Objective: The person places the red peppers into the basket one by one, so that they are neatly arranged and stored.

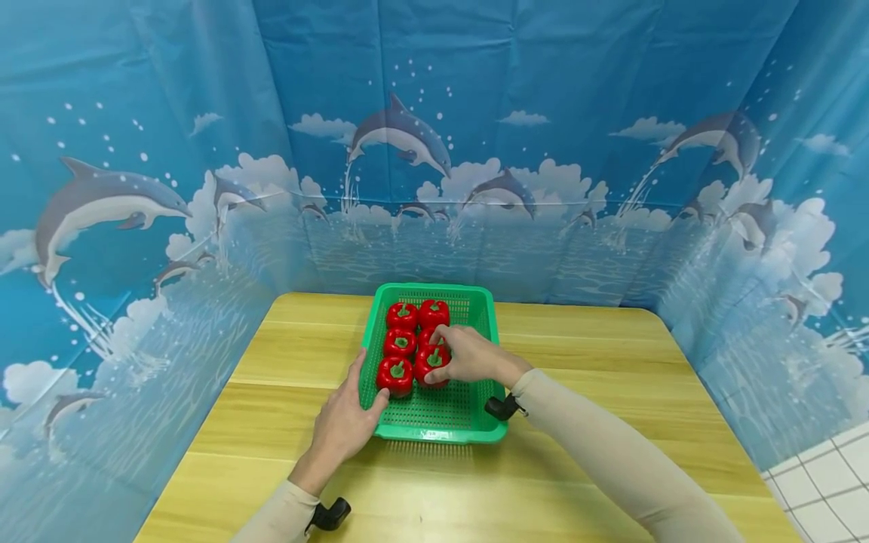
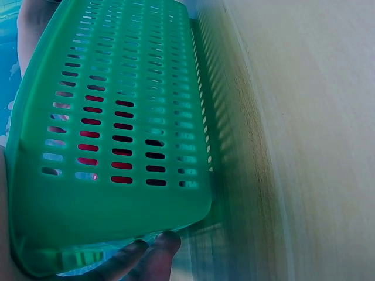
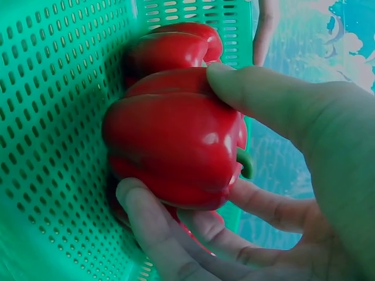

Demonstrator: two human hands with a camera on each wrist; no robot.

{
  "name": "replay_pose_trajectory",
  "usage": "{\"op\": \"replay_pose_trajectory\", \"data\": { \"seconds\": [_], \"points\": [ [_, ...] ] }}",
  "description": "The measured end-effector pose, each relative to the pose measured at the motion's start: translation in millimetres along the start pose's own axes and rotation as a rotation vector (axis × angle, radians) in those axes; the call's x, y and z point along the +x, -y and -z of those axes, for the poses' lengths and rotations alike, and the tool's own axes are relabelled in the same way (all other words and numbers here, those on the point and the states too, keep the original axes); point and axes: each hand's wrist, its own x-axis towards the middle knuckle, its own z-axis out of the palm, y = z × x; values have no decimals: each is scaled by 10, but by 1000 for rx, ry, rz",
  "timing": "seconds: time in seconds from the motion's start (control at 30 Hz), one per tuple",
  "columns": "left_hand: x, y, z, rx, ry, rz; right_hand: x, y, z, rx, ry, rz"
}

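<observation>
A green perforated plastic basket (image 1: pixel 444 435) holds several red bell peppers, stems up, in two columns. My right hand (image 1: pixel 468 354) grips the nearest bell pepper (image 1: pixel 428 369) of the right column, thumb on one side and fingers on the other. In the right wrist view this gripped pepper (image 3: pixel 170 137) shows its green stem towards the palm. Behind it, a pepper is partly hidden by my fingers. My left hand (image 1: pixel 346 418) holds the basket's left side wall, thumb over the rim beside the near-left pepper (image 1: pixel 395 375). The left wrist view shows fingertips (image 2: pixel 167 243) against the basket's outside.
The basket stands on a light wooden table (image 1: pixel 577 347), towards its back edge. Blue curtains (image 1: pixel 475 75) with dolphins enclose the back and sides. White tiles (image 1: pixel 835 483) show at the lower right. Small black devices (image 1: pixel 331 514) are strapped to both wrists.
</observation>
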Motion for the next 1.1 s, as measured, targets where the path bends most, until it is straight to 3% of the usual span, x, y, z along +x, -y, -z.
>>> {"op": "replay_pose_trajectory", "data": {
  "seconds": [0.63, 1.1],
  "points": [
    [-18, 7, -14, -16, 12, -1, 13, -30, -75, 14, 65, -44],
    [-23, -11, 16, -16, 3, 5, -20, -26, -69, 3, 59, -30]
  ]
}}
